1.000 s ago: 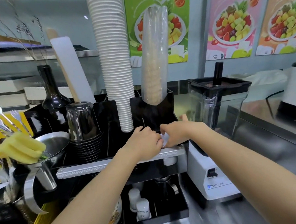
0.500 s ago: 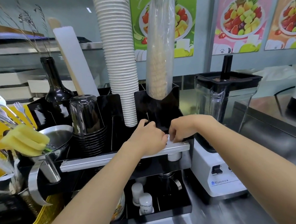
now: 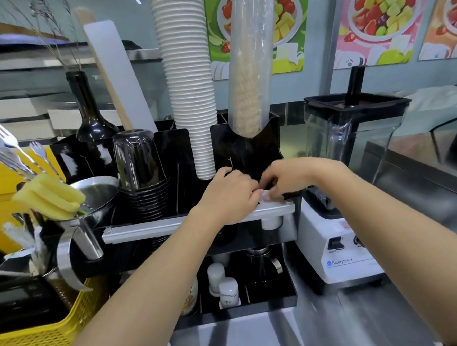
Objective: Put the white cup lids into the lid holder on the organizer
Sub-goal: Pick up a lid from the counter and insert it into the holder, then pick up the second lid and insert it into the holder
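My left hand (image 3: 230,192) and right hand (image 3: 285,180) pinch white lids (image 3: 265,196) together, steadying them over the organizer (image 3: 247,150) slot at twelve o'clock.

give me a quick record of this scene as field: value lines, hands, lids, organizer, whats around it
left hand: at the front right slot of the organizer, fingers curled
right hand: meeting the left over the same slot
lids: a small white piece shows between the fingertips; too hidden to say more
organizer: black, behind a metal rail
white cup stack: standing in the organizer
sleeved stack: in the right rear slot
blender: right of the organizer
yellow basket: at left
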Demonstrator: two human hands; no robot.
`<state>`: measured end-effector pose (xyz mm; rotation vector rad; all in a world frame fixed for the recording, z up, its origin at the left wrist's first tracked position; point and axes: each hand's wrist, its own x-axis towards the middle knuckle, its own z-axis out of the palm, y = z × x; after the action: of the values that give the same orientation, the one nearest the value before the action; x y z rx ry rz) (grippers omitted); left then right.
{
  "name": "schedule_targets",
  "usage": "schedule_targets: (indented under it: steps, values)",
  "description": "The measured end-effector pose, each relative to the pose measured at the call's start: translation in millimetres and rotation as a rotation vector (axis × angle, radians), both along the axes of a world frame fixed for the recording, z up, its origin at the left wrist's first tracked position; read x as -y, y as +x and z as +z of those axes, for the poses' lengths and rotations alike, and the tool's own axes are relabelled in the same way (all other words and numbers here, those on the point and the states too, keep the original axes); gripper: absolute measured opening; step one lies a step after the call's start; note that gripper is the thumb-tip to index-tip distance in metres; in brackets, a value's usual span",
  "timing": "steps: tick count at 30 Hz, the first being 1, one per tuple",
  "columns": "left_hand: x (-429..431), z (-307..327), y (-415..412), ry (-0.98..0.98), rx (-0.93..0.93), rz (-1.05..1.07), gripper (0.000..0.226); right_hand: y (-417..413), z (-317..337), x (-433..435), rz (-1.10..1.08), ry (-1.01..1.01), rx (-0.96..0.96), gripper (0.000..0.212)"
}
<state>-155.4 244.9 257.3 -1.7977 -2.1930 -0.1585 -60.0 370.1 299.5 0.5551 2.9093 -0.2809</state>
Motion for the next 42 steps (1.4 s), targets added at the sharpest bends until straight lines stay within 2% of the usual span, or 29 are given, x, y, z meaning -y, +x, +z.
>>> schedule_targets:
  steps: [3, 6, 8, 9, 12, 16, 18, 20, 22, 27, 34, 38, 42]
  values:
    - [22.1, -2.7, 6.7, 0.271, 0.025, -0.048, 0.038, 23.0, 2.6, 16.8, -0.038, 0.100, -0.422, 0.042]
    - [62.5, -14.4, 23.2, 0.529, 0.149, -0.049, 0.045, 50.5, -14.9, 54.8, -0.051, 0.074, -0.856, 0.040]
    - [92.1, -31.6, 32.3, 0.590, 0.212, -0.032, 0.044, 64.8, -39.4, 83.6, -0.018, 0.044, -1.038, 0.039]
    - [106.7, -43.1, 35.6, 0.599, 0.236, -0.013, 0.044, 69.6, -55.2, 96.4, -0.011, 0.023, -1.067, 0.040]
    - [145.4, -86.3, 42.6, 0.555, 0.347, 0.095, 0.047, 74.0, -113.6, 127.4, -0.028, -0.104, -0.978, 0.051]
    - [183.1, -155.3, 45.7, 0.371, 0.488, 0.245, 0.053, 70.3, -187.9, 165.2, 0.038, -0.181, -0.559, 0.070]
    - [198.0, -186.4, 47.3, 0.271, 0.622, 0.293, 0.052, 69.6, -221.1, 182.8, 0.066, -0.244, -0.341, 0.084]
    - [210.9, -208.9, 53.7, 0.234, 0.791, 0.380, 0.052, 70.4, -246.6, 198.5, 0.057, -0.311, -0.216, 0.091]
    - [221.6, -225.3, 62.0, 0.200, 0.876, 0.441, 0.053, 72.5, -262.6, 212.3, 0.035, -0.332, -0.150, 0.092]
    - [240.7, -252.9, 79.4, 0.065, 0.912, 0.442, 0.054, 74.0, -277.5, 233.1, 0.012, -0.307, -0.144, 0.077]
    - [238.4, -251.4, 82.2, 0.105, 0.918, 0.418, 0.054, 74.3, -277.8, 230.3, -0.011, -0.271, -0.242, 0.066]
    - [228.7, -227.7, 77.5, 0.198, 0.849, 0.347, 0.051, 74.1, -250.3, 214.4, -0.017, -0.294, -0.330, 0.070]
    - [206.6, -172.5, 69.9, 0.288, 0.720, 0.206, 0.051, 73.5, -195.8, 195.2, -0.023, -0.266, -0.462, 0.075]
